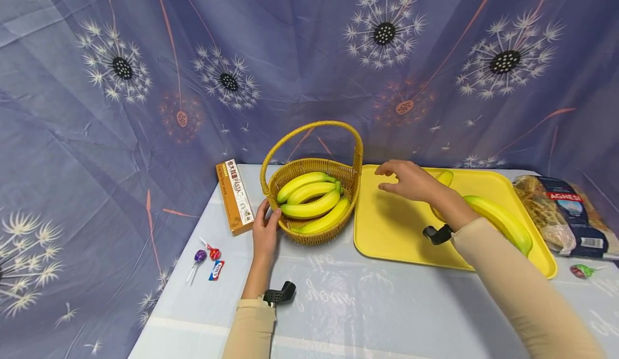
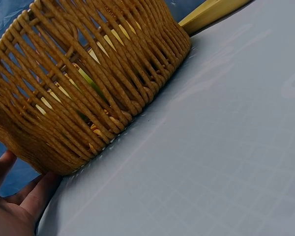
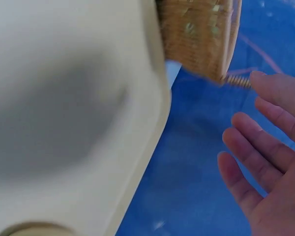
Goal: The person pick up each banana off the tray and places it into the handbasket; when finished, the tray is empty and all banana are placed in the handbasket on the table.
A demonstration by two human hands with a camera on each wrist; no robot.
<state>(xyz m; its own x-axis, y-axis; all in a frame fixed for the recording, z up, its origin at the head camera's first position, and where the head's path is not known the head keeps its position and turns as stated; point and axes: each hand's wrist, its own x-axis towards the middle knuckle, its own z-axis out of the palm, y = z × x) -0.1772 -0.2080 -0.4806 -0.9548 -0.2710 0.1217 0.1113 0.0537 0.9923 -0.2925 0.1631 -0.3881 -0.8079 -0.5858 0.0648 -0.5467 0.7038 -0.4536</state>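
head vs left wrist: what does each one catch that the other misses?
Head only: the right hand open over the yellow tray, bananas inside the basket, a banana on the tray, the pasta box, lollipops, the pasta bag.
Left wrist only: the weave low on the basket wall and its foot on the table.
Both: the left hand touching the basket, and a tray edge.
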